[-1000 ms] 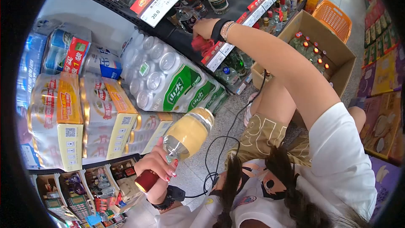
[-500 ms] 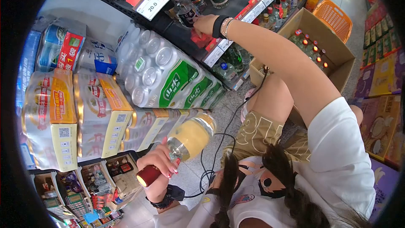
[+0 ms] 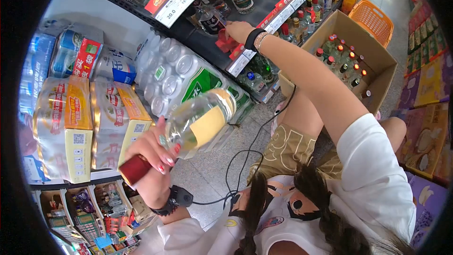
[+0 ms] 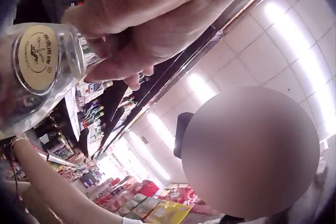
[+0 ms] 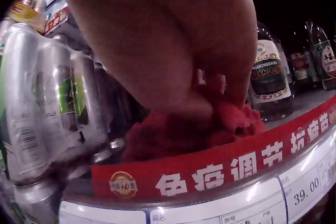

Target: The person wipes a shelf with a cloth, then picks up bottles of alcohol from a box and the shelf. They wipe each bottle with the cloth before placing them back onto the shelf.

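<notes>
Abt midway, at a guess: one btl was off the shelf but not set down, and the cloth work wasn't finished. L hand had its fingers curled round the neck of a clear bottle, red cap at the near end, held at a slant in front of the can packs, w/ no shelf or box under it. R hand was in at the shelf, fingers bunched into a red cloth just behind the price strip; whether it was moving, can't tell. Another btl stood close by the R hand.

Done, as far as shown: held btl out in the open, cloth down on the shelf. Left, prob.: rest of that stretch, then a place for the btl. A no. of capped btls stood in the cardboard box; whether they'd come off this shelf, can't tell.
</notes>
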`<state>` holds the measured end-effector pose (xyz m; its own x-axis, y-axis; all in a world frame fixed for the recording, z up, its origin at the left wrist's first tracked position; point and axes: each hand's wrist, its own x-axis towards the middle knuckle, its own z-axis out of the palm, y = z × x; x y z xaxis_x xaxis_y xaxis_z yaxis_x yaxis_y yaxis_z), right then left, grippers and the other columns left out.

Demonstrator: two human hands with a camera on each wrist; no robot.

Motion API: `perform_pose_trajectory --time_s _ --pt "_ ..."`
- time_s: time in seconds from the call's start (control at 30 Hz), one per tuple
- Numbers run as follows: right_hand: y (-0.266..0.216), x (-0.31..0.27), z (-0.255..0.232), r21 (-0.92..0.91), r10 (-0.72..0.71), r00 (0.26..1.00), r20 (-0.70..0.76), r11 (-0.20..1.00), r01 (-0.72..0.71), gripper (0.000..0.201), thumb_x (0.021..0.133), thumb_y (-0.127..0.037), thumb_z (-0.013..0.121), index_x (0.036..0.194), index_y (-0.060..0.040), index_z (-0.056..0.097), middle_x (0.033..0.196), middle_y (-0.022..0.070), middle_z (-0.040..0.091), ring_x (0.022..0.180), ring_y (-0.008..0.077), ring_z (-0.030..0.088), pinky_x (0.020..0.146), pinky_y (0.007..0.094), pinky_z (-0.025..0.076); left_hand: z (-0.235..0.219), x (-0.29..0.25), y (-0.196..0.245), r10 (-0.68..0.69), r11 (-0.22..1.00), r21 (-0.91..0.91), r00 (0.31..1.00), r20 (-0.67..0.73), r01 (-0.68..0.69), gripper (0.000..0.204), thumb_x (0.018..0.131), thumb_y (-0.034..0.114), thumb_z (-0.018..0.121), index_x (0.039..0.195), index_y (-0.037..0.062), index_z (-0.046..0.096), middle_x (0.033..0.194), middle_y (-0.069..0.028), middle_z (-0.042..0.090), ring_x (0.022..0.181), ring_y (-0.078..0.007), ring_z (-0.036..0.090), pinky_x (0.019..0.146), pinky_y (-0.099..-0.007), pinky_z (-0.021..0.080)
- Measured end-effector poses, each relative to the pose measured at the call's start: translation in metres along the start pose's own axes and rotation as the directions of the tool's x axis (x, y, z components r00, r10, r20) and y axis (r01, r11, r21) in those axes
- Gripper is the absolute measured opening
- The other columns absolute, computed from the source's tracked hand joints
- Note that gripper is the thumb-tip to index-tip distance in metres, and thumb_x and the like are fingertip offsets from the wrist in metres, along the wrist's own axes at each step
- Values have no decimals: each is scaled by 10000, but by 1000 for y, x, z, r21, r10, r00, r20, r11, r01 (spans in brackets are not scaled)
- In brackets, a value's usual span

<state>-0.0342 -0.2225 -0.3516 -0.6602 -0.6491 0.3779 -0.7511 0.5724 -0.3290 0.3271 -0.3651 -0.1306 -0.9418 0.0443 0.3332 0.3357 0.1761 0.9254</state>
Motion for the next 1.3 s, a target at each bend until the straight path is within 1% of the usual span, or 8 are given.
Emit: perform_pose_trajectory --time_s 0.07,0.1,0.13,0.4,0.53,0.67,0.97,1.3 --pt "-3 -1 0 -21 49 998 -34 999 -49 164 773 -146 540 844 -92 677 953 150 632 887 323 618 738 420 493 -2 16 1 36 999 -30 999 -7 -36 350 632 -177 589 583 130 428 650 18 472 846 -176 518 1079 -476 268" --pt "-1 0 2 -17 50 998 -28 999 -51 172 782 -147 532 854 -86 676 955 150 636 893 320 620 742 417 495 -4 20 2 -37 998 -53 997 -68 33 335 633 -181 578 609 113 420 704 -2 472 897 -203 529 1074 -474 284" --pt "0 0 4 -13 52 998 -20 999 -52 181 790 -149 525 863 -79 675 957 150 640 898 317 622 745 415 496 -1 31 1 -36 997 -72 995 -96 29 316 641 -145 604 607 137 465 657 16 496 827 -140 510 1079 -434 255" --pt "-8 -11 -3 86 239 968 77 966 -245 239 838 -149 477 967 -65 660 1005 146 645 938 299 622 770 396 504 11 91 -20 36 996 -82 999 19 -34 288 631 -197 552 649 74 455 743 -39 488 863 -171 499 1011 -365 360" --pt "-6 -17 -5 102 181 982 48 977 -185 230 847 -146 469 973 -85 652 1020 146 639 965 291 612 806 389 494 14 119 -29 37 993 -111 999 18 -34 266 654 -195 531 662 63 465 753 -42 487 925 -177 481 954 -345 402" --pt "-9 -14 -9 94 247 965 86 963 -254 231 836 -136 480 989 -92 647 1023 143 639 967 286 612 815 387 490 21 144 -41 25 996 -83 1000 5 -24 248 658 -185 540 663 53 474 731 -47 517 877 -173 517 946 -325 384" --pt "-7 -17 -11 150 220 969 111 960 -235 218 823 -136 496 955 -98 666 994 157 641 953 290 615 809 389 491 23 180 -102 163 980 92 978 132 -175 219 629 -161 557 644 51 505 691 -44 530 853 -171 549 946 -349 371" --pt "-10 -19 -8 178 233 964 127 951 -253 203 798 -93 511 928 -102 666 1006 146 628 960 293 606 828 380 482 30 194 -158 88 996 31 992 -85 -86 195 619 -151 562 650 39 535 701 -60 569 806 -178 566 939 -351 383"
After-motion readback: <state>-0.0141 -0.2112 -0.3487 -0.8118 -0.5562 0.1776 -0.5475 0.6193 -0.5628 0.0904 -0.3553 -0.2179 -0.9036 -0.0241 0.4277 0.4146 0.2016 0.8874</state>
